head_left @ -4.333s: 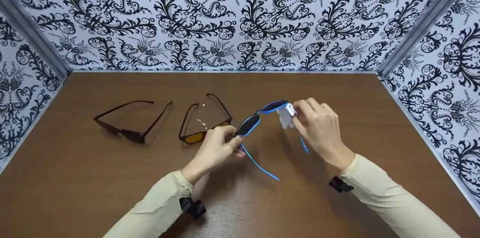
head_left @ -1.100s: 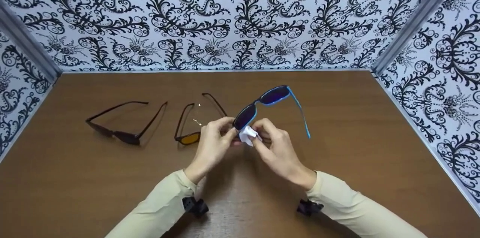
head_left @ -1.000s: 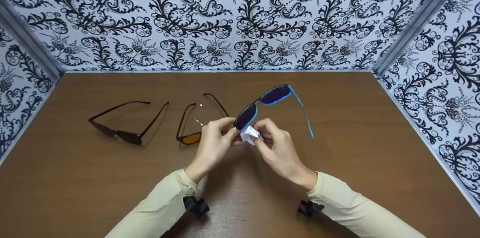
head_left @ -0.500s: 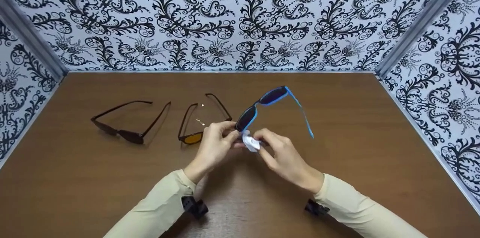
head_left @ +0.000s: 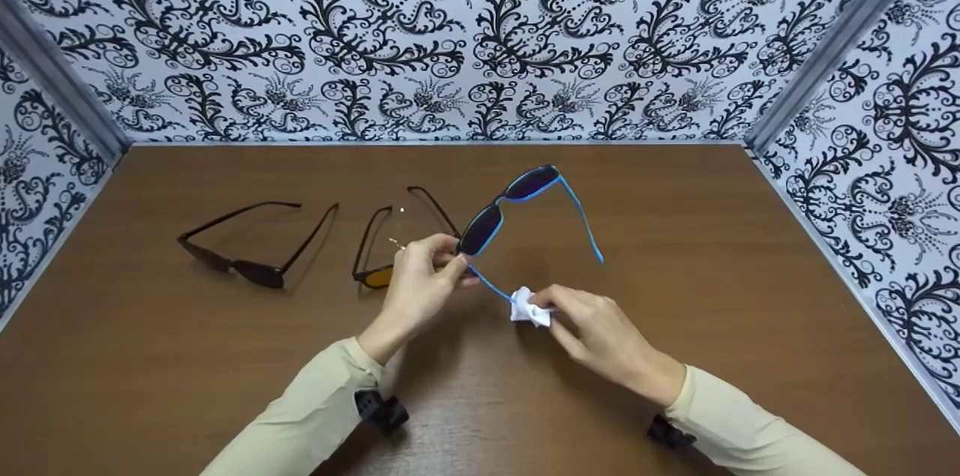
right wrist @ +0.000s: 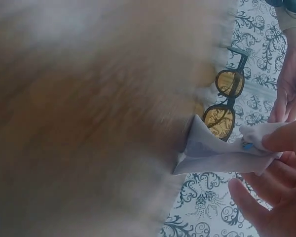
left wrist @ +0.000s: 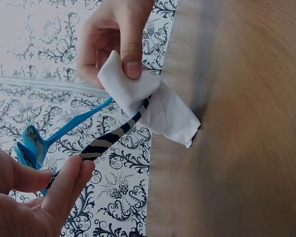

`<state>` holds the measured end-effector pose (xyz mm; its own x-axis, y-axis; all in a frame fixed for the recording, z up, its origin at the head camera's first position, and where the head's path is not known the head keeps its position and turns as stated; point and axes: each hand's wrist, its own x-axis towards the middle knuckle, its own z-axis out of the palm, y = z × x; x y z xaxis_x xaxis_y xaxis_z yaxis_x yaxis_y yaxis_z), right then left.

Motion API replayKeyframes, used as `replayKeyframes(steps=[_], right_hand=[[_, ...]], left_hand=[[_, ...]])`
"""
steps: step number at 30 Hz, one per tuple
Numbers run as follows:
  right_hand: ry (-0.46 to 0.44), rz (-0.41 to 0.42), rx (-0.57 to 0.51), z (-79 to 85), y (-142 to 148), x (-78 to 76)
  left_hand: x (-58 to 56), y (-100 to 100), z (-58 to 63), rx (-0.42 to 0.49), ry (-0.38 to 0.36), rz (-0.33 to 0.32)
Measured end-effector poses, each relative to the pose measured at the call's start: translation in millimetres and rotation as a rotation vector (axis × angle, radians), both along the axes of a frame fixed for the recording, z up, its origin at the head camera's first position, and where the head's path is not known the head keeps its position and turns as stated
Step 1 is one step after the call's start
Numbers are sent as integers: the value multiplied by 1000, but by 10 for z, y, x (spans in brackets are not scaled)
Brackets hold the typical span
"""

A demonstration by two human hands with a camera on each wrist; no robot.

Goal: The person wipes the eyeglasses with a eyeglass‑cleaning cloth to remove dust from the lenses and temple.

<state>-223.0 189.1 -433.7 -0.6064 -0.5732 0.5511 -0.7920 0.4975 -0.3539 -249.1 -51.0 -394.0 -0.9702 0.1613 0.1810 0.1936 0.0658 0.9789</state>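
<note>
My left hand (head_left: 420, 281) pinches blue-and-black sunglasses (head_left: 481, 230) by the corner where the near temple joins the front, holding them above the table with both temples unfolded. In the left wrist view that temple (left wrist: 108, 140) shows dark and pale stripes on one face. A white cloth (head_left: 531, 308) is pinched in my right hand (head_left: 604, 330) and wraps the tip of the near temple. Seen from the right wrist, the cloth (right wrist: 222, 153) hangs in a fold, with a small bit of blue visible inside it.
Dark sunglasses (head_left: 259, 273) lie unfolded at the left of the brown table (head_left: 697, 258). Beside them are yellow-lensed glasses (head_left: 375, 278), partly hidden behind my left hand. Patterned walls (head_left: 450, 34) enclose the back and sides.
The cloth in my right hand has gone from the far lens, to the near hinge corner, then along the near temple to its tip. My left hand keeps its grip, shifting slightly left.
</note>
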Motion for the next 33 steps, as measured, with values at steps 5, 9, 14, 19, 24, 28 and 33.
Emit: replayKeyframes(steps=[5,9,14,19,24,28,33], right_hand=[[-141,22,-145,60,-138,24],[-280,26,-291,158,-302,5],[-375,-23,-400,271,-456,-31],[-443,-83,-470,340,-548,-70],[-476,-100,-543,381,-596,-106],[-460,-65,-550,371,-577,-126],[-333,3,-425,267,-441,-124]], left_hand=[[18,25,2,-12,19,7],[35,52,12,-29,48,-7],[62,64,29,-122,160,7],[76,65,38,-213,256,76],[65,92,41,-212,271,101],[39,96,32,-212,309,122],[11,64,28,-137,246,104]])
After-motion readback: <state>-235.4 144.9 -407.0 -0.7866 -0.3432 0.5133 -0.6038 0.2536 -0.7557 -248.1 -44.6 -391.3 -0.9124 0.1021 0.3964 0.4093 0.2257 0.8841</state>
